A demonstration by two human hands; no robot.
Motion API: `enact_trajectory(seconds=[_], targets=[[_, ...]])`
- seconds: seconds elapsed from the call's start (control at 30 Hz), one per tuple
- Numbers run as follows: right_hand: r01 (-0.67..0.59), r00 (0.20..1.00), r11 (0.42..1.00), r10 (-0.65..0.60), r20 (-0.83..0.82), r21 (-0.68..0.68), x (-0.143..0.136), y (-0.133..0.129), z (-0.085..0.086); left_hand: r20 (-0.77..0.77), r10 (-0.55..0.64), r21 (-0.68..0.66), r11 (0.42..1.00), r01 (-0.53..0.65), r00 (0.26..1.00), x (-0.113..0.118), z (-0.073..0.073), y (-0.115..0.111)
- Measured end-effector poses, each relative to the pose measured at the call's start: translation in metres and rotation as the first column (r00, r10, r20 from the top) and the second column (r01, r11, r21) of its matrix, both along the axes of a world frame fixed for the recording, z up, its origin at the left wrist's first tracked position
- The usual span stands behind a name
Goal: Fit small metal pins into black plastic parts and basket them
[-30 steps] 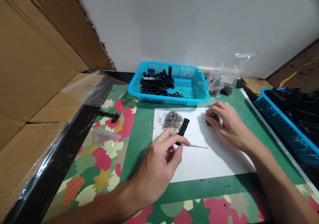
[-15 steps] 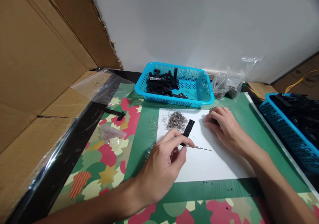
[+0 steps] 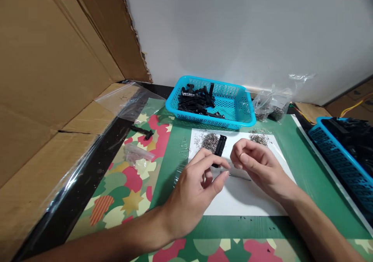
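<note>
My left hand point(image 3: 196, 190) is over the white paper point(image 3: 233, 200), its curled fingers on the lower end of a slim black plastic part point(image 3: 220, 145) that sticks up beyond them. Its thumb and index tips are apart. Close by, my right hand point(image 3: 259, 165) is closed in a pinch; whatever is between thumb and fingers is too small to make out. A thin metal rod point(image 3: 241, 177) shows on the paper below the fingertips. Behind the black part is a pile of small metal pieces point(image 3: 210, 141); a second pile point(image 3: 258, 138) is beyond my right hand.
A blue basket point(image 3: 210, 123) of black parts stands at the back, another blue basket point(image 3: 338, 157) at the right. Clear bags point(image 3: 271, 104) rest by the wall. On the left are a loose black part point(image 3: 142, 131), a small zip bag point(image 3: 138, 155) and cardboard point(image 3: 81, 114).
My right hand has come away from the right-hand metal pile toward my left hand, pinched. The left thumb and index finger have parted. The view has shifted slightly.
</note>
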State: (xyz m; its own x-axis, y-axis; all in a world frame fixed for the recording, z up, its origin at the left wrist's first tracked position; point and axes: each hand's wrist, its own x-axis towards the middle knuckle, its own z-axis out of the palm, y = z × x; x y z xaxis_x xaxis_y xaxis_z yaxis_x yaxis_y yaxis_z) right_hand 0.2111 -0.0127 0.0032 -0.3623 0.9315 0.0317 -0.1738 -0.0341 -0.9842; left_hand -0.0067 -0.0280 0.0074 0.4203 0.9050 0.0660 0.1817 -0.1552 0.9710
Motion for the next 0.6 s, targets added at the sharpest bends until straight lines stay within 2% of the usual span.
enact_trajectory(seconds=[0.1,0.23,0.43,0.6], targets=[[-0.065,0.998,0.996,0.065,-0.001,-0.063,-0.0086,-0.0032,-0.0001,0.003,0.032,-0.004,0.999,-0.032,0.999,0.0007,-0.0003,0.0019],[-0.091,0.995,0.992,0.093,0.028,-0.088,-0.0116,-0.0038,0.0009,0.013,0.035,-0.015,0.999,-0.034,0.999,0.001,-0.0002,0.0029],[-0.066,0.996,0.994,0.071,0.058,-0.084,-0.0118,-0.0037,0.0018,0.034,0.01,-0.07,0.998,-0.008,0.999,0.0016,-0.001,0.0024],[-0.084,0.995,0.99,0.089,0.039,-0.109,-0.0123,-0.0053,0.001,0.077,0.036,-0.098,0.995,-0.029,0.996,0.0019,-0.0014,0.003]])
